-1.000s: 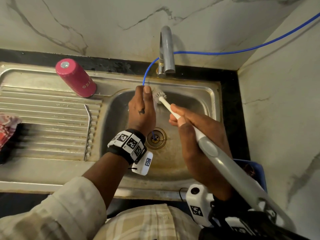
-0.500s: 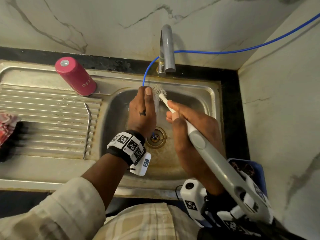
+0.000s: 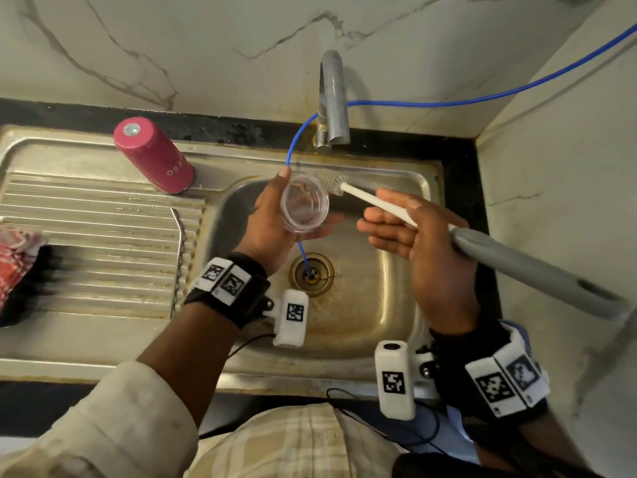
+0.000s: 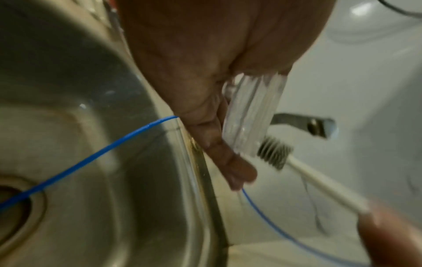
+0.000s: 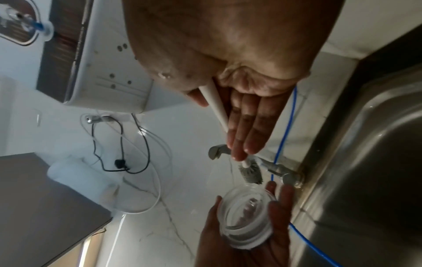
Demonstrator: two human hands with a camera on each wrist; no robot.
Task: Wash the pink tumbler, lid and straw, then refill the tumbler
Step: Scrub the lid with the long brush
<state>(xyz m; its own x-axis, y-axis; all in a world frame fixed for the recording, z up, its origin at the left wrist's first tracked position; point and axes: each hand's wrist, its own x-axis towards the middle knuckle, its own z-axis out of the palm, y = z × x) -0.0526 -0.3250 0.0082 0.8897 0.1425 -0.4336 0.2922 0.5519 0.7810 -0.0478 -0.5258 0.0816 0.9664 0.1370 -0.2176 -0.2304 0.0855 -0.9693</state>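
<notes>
The lid (image 3: 304,202), clear, is sitting mid-frame in my left hand (image 3: 275,219), fingers cupping its rim; my right hand (image 3: 413,232) is pinching the brush (image 3: 365,194), fingers straight. Only the head view is showing the pink tumbler (image 3: 153,155), inverted, upper left.

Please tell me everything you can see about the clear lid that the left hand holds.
The lid is round and see-through, plastic by its look, with a stepped double rim; a small raised part sits inside. The left hand holds it over the sink, on the palm, with fingers and thumb at its rim, its hollow side tilted toward the head camera. The brush has its bristles at the far edge; whether they touch is unclear.
</notes>
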